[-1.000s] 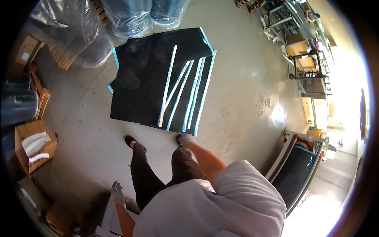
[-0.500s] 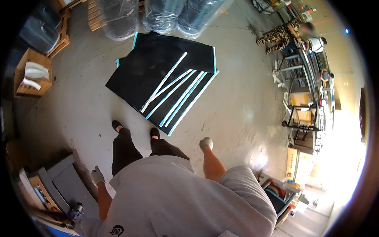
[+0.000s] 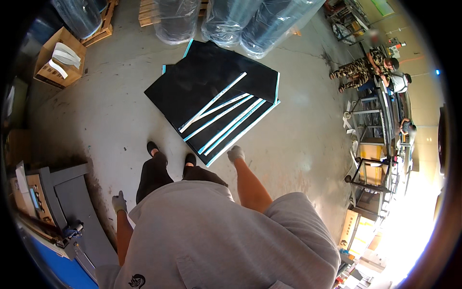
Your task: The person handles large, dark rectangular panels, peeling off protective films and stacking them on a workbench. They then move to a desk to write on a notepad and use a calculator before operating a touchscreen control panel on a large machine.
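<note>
My left hand (image 3: 119, 201), in a pale glove, hangs low at my side near a grey cabinet. Its thumb or a finger stands apart, and nothing shows in it. My right hand (image 3: 236, 153), gloved too, reaches forward beside the near right corner of a stack of black sheets (image 3: 197, 77). A strip of floor seems to separate them; its fingers are too foreshortened to read. The sheets lie overlapping on the floor, fanned out, with white and light-blue strips (image 3: 230, 127) along their edges.
Plastic-wrapped dark rolls (image 3: 224, 24) stand beyond the sheets, some by wooden pallets (image 3: 148, 13). An open cardboard box (image 3: 54, 76) holding white strips is at far left. The grey cabinet (image 3: 72, 192) stands near left. People (image 3: 358, 72) and metal racks (image 3: 368, 113) line the right.
My right hand has swung forward and left, closer to the sheets. The view has shifted, so sheets, rolls and box appear farther right. The left hand still hangs low.
</note>
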Demonstrator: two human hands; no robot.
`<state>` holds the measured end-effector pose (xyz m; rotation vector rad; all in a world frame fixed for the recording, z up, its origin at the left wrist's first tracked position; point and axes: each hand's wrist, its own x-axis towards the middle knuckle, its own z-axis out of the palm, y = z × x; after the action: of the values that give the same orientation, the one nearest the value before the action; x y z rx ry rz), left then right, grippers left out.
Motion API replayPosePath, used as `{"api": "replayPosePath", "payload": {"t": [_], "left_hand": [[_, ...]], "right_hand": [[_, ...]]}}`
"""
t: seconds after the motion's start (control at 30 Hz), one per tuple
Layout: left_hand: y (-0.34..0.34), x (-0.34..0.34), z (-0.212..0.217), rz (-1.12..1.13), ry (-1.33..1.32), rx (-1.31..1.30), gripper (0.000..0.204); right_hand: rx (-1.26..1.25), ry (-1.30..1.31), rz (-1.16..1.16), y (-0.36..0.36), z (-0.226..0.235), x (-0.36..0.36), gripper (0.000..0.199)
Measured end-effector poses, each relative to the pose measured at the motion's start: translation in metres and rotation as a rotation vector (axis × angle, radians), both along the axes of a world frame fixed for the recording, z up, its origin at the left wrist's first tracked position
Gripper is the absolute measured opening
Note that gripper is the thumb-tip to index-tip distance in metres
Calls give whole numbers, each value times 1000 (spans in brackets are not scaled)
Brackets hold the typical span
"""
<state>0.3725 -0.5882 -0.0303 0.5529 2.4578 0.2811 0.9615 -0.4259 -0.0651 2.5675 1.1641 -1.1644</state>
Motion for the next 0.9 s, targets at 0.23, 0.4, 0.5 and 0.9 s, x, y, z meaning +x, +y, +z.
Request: {"api": "replayPosePath", "payload": {"t": [0.23,0.4,0.5,0.9], "left_hand": [[-19,7,20,-119,225,-63,55],[2,29,58,3,177,0,52],[27,34,63,-25,162,44,51],[32,1,-12,189,-344,182,35]], "right_hand": [[-205,-230,293,-48,-67,46,26],[-322,-339,943,-44,-47,36,26],[-136,-305,1005,-49,-66,45,24],[-14,546,-595,-75,-50,22,21]]}}
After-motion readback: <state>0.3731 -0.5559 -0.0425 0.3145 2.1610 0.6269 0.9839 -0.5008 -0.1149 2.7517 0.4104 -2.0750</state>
